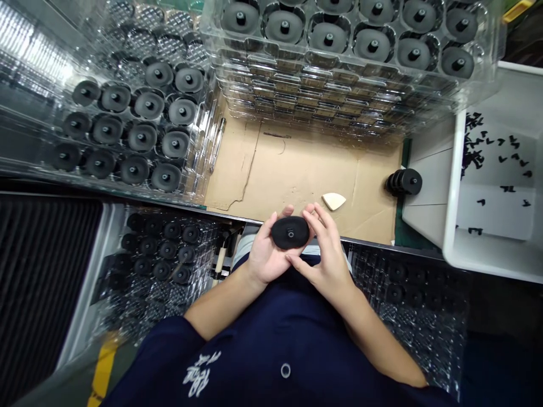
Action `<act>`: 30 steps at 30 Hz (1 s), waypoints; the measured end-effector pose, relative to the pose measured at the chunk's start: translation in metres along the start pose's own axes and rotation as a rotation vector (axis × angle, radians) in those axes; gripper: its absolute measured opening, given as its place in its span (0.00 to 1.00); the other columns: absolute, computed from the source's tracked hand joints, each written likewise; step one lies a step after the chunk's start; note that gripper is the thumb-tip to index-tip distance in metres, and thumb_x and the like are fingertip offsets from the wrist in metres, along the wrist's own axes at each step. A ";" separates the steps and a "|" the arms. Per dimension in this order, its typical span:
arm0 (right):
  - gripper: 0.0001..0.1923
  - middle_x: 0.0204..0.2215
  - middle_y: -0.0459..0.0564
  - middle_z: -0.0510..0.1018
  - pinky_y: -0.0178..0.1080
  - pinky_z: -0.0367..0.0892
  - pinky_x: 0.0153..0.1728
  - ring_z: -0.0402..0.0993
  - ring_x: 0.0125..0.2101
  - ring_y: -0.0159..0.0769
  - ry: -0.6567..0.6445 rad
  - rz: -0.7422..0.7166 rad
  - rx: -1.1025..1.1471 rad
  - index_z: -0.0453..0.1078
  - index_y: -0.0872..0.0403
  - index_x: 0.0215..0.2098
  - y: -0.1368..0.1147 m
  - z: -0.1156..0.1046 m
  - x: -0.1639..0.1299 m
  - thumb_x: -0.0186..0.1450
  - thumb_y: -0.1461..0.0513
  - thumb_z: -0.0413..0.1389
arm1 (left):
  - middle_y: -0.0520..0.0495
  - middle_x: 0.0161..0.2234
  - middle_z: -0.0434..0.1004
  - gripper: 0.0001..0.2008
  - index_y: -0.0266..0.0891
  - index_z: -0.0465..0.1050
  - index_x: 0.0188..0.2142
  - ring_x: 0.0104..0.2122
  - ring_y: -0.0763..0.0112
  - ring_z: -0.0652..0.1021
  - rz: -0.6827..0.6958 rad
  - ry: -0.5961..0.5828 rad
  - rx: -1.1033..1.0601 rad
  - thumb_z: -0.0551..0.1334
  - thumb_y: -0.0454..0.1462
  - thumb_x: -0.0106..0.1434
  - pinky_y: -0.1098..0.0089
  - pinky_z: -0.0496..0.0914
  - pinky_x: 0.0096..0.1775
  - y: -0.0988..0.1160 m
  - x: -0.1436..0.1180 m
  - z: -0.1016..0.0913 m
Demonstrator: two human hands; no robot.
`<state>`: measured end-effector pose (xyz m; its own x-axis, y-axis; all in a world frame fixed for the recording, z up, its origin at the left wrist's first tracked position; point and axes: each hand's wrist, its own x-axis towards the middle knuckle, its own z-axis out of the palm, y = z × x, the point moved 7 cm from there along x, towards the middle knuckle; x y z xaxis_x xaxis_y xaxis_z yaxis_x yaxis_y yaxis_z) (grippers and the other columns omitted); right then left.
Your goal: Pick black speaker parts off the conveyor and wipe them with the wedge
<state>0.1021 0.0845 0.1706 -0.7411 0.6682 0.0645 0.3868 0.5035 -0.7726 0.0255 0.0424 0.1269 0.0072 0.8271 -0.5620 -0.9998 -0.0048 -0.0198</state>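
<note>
A black oval plastic part (290, 232) with a small raised feature in its middle is held over my lap, at the near edge of the cardboard. My left hand (268, 251) cups it from the left and below, thumb along its side. From the right, my right hand (324, 246) closes on it, fingers at its upper right edge and thumb below. Just beyond my right fingertips, a cream-coloured, rounded triangular piece (334, 200) lies on the cardboard sheet (297, 169).
Stacked clear trays (305, 73) of black round parts stand at the back. Another clear tray (139, 135) of such parts lies left. On the right, a short stack of black discs (405, 182) sits beside a white bin (453, 226) with small black pieces. A pen (218, 144) lies left.
</note>
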 end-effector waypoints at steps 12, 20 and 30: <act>0.38 0.66 0.55 0.48 0.50 0.57 0.62 0.46 0.66 0.44 0.109 -0.116 0.001 0.51 0.49 0.65 -0.046 -0.050 -0.007 0.60 0.60 0.61 | 0.49 0.59 0.69 0.21 0.45 0.72 0.52 0.63 0.63 0.63 0.074 -0.419 0.154 0.49 0.49 0.69 0.62 0.57 0.62 -0.017 -0.040 0.070; 0.39 0.67 0.52 0.46 0.51 0.55 0.64 0.44 0.67 0.46 0.167 -0.097 0.040 0.51 0.48 0.65 -0.050 -0.059 -0.023 0.60 0.60 0.61 | 0.49 0.59 0.69 0.21 0.45 0.71 0.53 0.61 0.65 0.65 0.030 -0.463 0.163 0.48 0.48 0.69 0.65 0.62 0.59 -0.029 -0.051 0.079; 0.38 0.65 0.53 0.49 0.53 0.58 0.62 0.48 0.66 0.50 0.226 -0.113 0.054 0.53 0.48 0.65 -0.046 -0.067 -0.028 0.59 0.59 0.61 | 0.47 0.57 0.71 0.20 0.46 0.73 0.50 0.62 0.59 0.63 0.017 -0.406 0.197 0.51 0.50 0.67 0.57 0.57 0.62 -0.038 -0.048 0.076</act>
<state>0.1414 0.0792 0.2464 -0.6341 0.7181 0.2868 0.2742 0.5556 -0.7849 0.0621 0.0456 0.2179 0.0219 0.9815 -0.1903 -0.9846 0.0542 0.1662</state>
